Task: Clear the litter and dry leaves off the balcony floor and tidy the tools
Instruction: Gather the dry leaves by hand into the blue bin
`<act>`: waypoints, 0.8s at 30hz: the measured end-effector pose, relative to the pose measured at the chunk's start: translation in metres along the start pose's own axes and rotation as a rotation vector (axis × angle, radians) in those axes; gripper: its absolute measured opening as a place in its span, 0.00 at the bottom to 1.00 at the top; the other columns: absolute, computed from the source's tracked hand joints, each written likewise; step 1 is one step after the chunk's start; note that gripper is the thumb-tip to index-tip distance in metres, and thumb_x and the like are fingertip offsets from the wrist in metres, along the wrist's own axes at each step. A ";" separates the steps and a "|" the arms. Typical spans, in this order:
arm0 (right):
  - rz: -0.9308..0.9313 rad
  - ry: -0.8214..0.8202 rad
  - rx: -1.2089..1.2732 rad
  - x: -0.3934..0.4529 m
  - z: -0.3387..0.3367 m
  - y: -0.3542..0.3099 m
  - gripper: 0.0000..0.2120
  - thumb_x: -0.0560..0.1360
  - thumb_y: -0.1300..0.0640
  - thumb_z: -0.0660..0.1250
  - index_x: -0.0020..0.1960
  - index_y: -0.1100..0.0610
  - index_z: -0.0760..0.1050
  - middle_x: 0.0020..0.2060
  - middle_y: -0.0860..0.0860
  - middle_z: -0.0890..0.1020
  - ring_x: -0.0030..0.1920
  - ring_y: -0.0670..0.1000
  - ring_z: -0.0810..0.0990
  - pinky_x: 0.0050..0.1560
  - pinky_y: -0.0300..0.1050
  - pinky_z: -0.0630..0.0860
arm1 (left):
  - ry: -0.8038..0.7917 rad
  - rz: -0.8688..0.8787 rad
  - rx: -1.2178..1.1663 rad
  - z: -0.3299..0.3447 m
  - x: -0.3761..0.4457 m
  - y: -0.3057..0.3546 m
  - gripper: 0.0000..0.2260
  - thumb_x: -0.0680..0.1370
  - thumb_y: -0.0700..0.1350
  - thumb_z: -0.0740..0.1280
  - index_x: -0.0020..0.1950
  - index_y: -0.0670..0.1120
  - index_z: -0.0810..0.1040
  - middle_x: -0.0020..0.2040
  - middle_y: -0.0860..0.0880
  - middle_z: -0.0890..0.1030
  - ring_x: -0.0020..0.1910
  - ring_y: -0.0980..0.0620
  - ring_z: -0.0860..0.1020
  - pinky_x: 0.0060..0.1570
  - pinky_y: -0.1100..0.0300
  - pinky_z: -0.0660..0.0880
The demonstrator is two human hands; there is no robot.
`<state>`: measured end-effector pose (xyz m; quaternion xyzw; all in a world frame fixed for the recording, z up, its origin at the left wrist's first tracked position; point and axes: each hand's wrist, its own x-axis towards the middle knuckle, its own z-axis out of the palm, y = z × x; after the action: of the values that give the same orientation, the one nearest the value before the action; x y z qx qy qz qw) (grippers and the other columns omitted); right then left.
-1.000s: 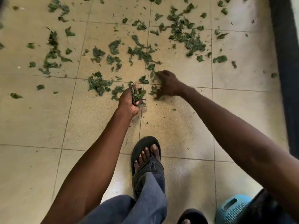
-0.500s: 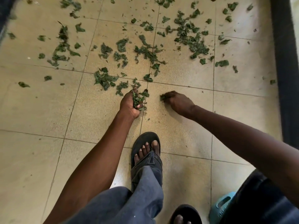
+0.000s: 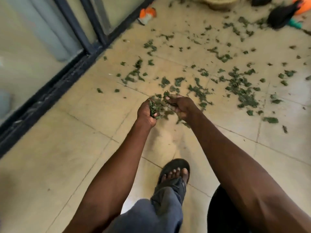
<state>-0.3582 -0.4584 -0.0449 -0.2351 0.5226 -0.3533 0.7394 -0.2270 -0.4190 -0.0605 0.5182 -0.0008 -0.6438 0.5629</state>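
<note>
Gripping a bunch of leaves (image 3: 152, 109), the left hand (image 3: 146, 113) curls round them; the right hand (image 3: 180, 106) pinches further scraps just beside it; loose leaves (image 3: 242, 88) litter the tiled floor (image 3: 70, 148) ahead.

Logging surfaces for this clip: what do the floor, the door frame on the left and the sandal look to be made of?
Floor: beige tiles, matt and speckled, probably ceramic; grout lines show.
Door frame: dark painted metal, likely, with straight thin bars around frosted panes.
Sandal: black rubber or foam, dull finish.
</note>
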 end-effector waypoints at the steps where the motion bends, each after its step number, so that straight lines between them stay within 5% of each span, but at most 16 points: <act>1: -0.012 -0.046 -0.027 -0.002 0.024 -0.004 0.05 0.73 0.73 0.68 0.43 0.65 0.79 0.39 0.55 0.84 0.42 0.51 0.84 0.56 0.47 0.80 | 0.030 0.024 -0.031 -0.009 -0.007 0.019 0.11 0.80 0.43 0.64 0.37 0.47 0.72 0.28 0.49 0.71 0.18 0.53 0.65 0.17 0.68 0.56; 3: -0.018 -0.172 -0.046 -0.015 0.083 -0.008 0.06 0.73 0.75 0.67 0.44 0.66 0.78 0.36 0.55 0.85 0.37 0.51 0.85 0.46 0.44 0.83 | 0.081 0.103 -0.082 -0.034 -0.032 0.064 0.13 0.80 0.44 0.65 0.35 0.47 0.69 0.26 0.50 0.68 0.18 0.53 0.63 0.17 0.68 0.55; 9: 0.017 -0.450 -0.204 -0.099 0.254 0.028 0.10 0.74 0.77 0.64 0.42 0.63 0.75 0.39 0.56 0.81 0.41 0.50 0.81 0.57 0.50 0.78 | 0.311 0.401 -0.104 -0.138 -0.148 0.180 0.11 0.80 0.44 0.64 0.37 0.47 0.72 0.28 0.49 0.70 0.18 0.54 0.64 0.16 0.70 0.56; 13: 0.027 -0.625 -0.298 -0.150 0.342 0.059 0.11 0.74 0.76 0.65 0.54 0.68 0.78 0.37 0.53 0.82 0.40 0.49 0.80 0.53 0.46 0.80 | 0.438 0.572 -0.167 -0.205 -0.224 0.240 0.11 0.81 0.44 0.63 0.38 0.47 0.71 0.24 0.50 0.71 0.17 0.55 0.67 0.15 0.70 0.56; 18: 0.035 -0.753 -0.382 -0.193 0.422 0.097 0.09 0.73 0.75 0.66 0.43 0.63 0.77 0.37 0.55 0.81 0.40 0.50 0.80 0.47 0.43 0.81 | 0.585 0.734 -0.307 -0.273 -0.281 0.275 0.10 0.79 0.45 0.65 0.38 0.47 0.72 0.26 0.51 0.74 0.18 0.55 0.71 0.16 0.70 0.58; 24: -0.137 -0.827 -0.503 -0.245 0.523 0.169 0.10 0.70 0.71 0.72 0.51 0.63 0.82 0.42 0.56 0.84 0.42 0.50 0.82 0.45 0.41 0.80 | 0.973 0.963 -0.413 -0.385 -0.340 0.300 0.11 0.75 0.47 0.72 0.35 0.47 0.75 0.27 0.48 0.74 0.27 0.46 0.78 0.22 0.65 0.61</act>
<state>0.1293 -0.1733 0.1619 -0.5609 0.2374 -0.1410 0.7805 0.1895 -0.0576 0.1635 0.5716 0.1434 -0.0067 0.8079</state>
